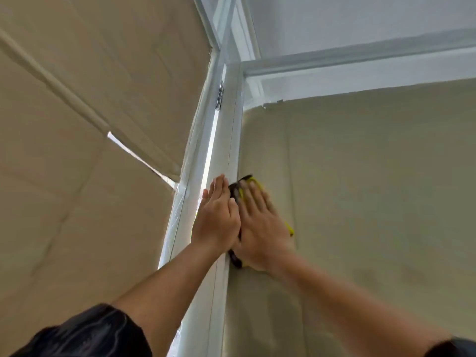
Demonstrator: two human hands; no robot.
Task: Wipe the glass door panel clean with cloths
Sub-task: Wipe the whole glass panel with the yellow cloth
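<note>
The glass door panel (373,191) fills the right of the view, with beige paper behind it. A yellow and dark cloth (235,192) lies flat against the glass near the panel's left edge. My right hand (260,225) presses on the cloth with straight fingers and covers most of it. My left hand (219,217) lies flat beside it, its straight fingers on the white door frame (233,140) and its edge against the cloth. Only the cloth's top, a yellow corner at the right and a dark bottom corner show.
A metal hinge (220,95) sits on the frame above the hands. A second beige-covered panel (98,124) stands at the left, with a bright gap along the frame. The white ceiling (360,19) and top rail lie above.
</note>
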